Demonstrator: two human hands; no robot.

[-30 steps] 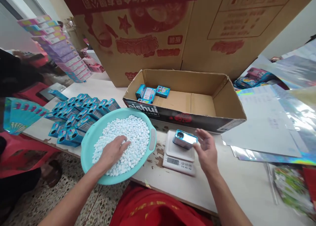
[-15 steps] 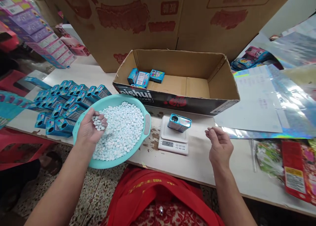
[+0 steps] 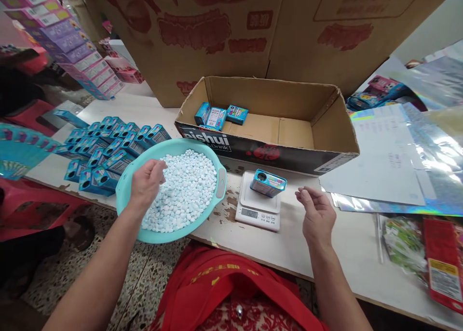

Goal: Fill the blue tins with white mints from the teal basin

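My left hand (image 3: 147,182) is closed, with its fingers curled over the small white candies it has scooped. It is above the turquoise bowl (image 3: 221,181), where a heap of white candies (image 3: 186,191) lies. To the right, a blue candy box (image 3: 268,183) with a round dark hole in its end rests on a white kitchen scale (image 3: 258,220), whose display is lit with digits too faint to read surely. Beside the scale, my right hand (image 3: 317,215) hovers over the table, thumb and fingers pinched together; whether something tiny sits between them cannot be seen.
Several blue boxes (image 3: 108,148) stand in rows left of the bowl. Behind the scale, an open cardboard box (image 3: 296,131) contains a few blue boxes (image 3: 237,114). Paper sheets (image 3: 383,157) and a red packet (image 3: 443,258) lie on the right. A large carton (image 3: 231,13) rises behind.
My left hand has turned over and closed, hiding the candies that showed in its palm. My right hand has barely moved. The whole view has shifted slightly.
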